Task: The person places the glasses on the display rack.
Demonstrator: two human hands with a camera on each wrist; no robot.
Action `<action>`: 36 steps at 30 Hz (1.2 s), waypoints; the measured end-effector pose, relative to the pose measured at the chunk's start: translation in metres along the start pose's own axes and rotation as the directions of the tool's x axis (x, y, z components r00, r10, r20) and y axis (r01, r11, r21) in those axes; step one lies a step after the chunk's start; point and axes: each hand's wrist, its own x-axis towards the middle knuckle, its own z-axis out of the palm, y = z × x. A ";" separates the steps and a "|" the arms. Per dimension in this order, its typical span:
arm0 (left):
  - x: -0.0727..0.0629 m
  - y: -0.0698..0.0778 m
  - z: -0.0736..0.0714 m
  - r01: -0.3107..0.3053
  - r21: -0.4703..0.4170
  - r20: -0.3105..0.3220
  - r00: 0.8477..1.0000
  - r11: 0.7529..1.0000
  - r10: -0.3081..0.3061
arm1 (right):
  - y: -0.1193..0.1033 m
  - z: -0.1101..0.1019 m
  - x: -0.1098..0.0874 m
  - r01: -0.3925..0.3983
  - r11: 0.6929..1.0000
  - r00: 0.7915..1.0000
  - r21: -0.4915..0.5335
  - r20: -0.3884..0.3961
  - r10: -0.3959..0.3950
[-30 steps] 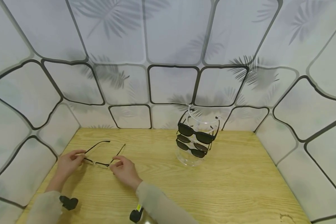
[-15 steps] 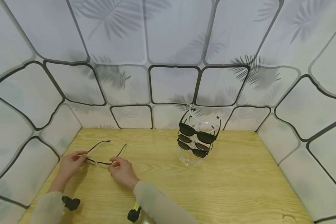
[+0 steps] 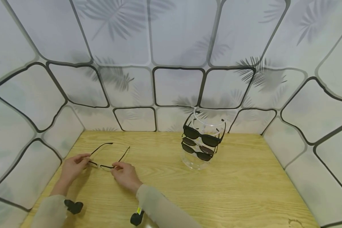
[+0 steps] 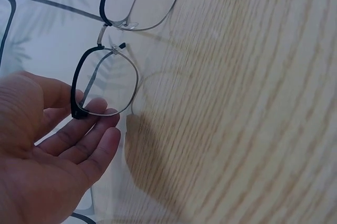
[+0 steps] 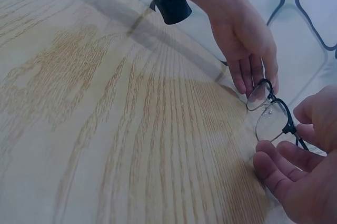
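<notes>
A pair of eyeglasses (image 3: 106, 167) with clear lenses, black upper rims and thin metal lower rims is at the table's left side. Both temples are unfolded and point away from me. My left hand (image 3: 73, 167) pinches the left end of the frame by the hinge, as the left wrist view shows with the black corner (image 4: 79, 112) between thumb and fingers. At the opposite end, my right hand (image 3: 126, 175) pinches the right hinge corner; in the right wrist view its fingers (image 5: 271, 174) lie under the rim. Whether the lower rims touch the table I cannot tell.
To the right, a clear round display stand (image 3: 195, 164) bears several pairs of dark glasses, with black sunglasses (image 3: 209, 140) uppermost. Patterned fabric walls (image 3: 178, 87) close off the back and sides of the wooden table (image 3: 216, 193). Black wrist cameras (image 3: 74, 206) sit at both sleeves.
The head view has drifted slightly, so the scene sits a little further right. Both hands keep their grip on the eyeglasses, with barely any movement over the table.
</notes>
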 end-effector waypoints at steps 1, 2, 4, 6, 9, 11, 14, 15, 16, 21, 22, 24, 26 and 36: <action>0.000 0.000 0.001 0.002 -0.007 0.001 1.000 1.000 -0.002 | 0.000 -0.001 0.000 0.001 1.000 1.000 -0.003 -0.001 -0.001; 0.000 0.000 0.001 0.004 -0.012 0.003 1.000 1.000 -0.004 | 0.001 -0.001 -0.001 0.001 1.000 1.000 -0.005 -0.001 -0.001; -0.001 0.000 0.003 0.002 -0.023 0.005 1.000 1.000 -0.002 | 0.001 -0.003 -0.002 0.004 1.000 1.000 -0.008 0.002 -0.004; -0.001 0.000 0.004 0.000 -0.035 0.008 1.000 0.999 0.001 | 0.002 -0.004 -0.003 0.010 1.000 1.000 -0.010 0.003 -0.010; -0.002 -0.001 0.005 -0.012 -0.042 0.009 1.000 0.999 0.013 | 0.003 -0.005 -0.004 0.016 1.000 1.000 -0.002 -0.014 -0.017; -0.003 0.000 0.006 -0.019 -0.042 0.009 1.000 0.999 0.020 | 0.004 -0.007 -0.004 0.019 1.000 0.999 0.009 -0.036 -0.018; -0.005 0.004 0.007 -0.040 -0.032 0.007 0.999 0.999 0.040 | 0.007 -0.012 -0.003 0.037 0.999 0.997 0.022 -0.074 -0.035; -0.005 0.006 0.008 -0.050 -0.036 0.007 0.999 0.998 0.050 | 0.007 -0.014 -0.002 0.045 0.999 0.995 0.024 -0.085 -0.043; -0.006 0.009 0.008 -0.059 -0.039 0.005 0.998 0.997 0.059 | 0.007 -0.016 -0.002 0.055 0.998 0.994 0.030 -0.096 -0.052; -0.012 0.022 0.008 -0.106 -0.041 0.007 0.994 0.994 0.106 | 0.005 -0.027 -0.002 0.068 0.995 0.987 0.074 -0.150 -0.056; -0.013 0.025 0.008 -0.107 -0.038 0.008 0.994 0.994 0.108 | 0.004 -0.029 -0.003 0.067 0.994 0.986 0.083 -0.155 -0.053; -0.015 0.030 0.008 -0.102 -0.031 0.008 0.995 0.994 0.103 | 0.002 -0.034 -0.004 0.067 0.994 0.985 0.091 -0.164 -0.051; -0.017 0.036 0.009 -0.096 -0.028 0.007 0.995 0.995 0.096 | 0.001 -0.038 -0.005 0.074 0.993 0.983 0.092 -0.172 -0.057; -0.029 0.065 0.017 -0.129 -0.103 -0.017 0.992 0.986 0.128 | -0.006 -0.064 -0.015 0.113 0.986 0.970 0.118 -0.228 -0.084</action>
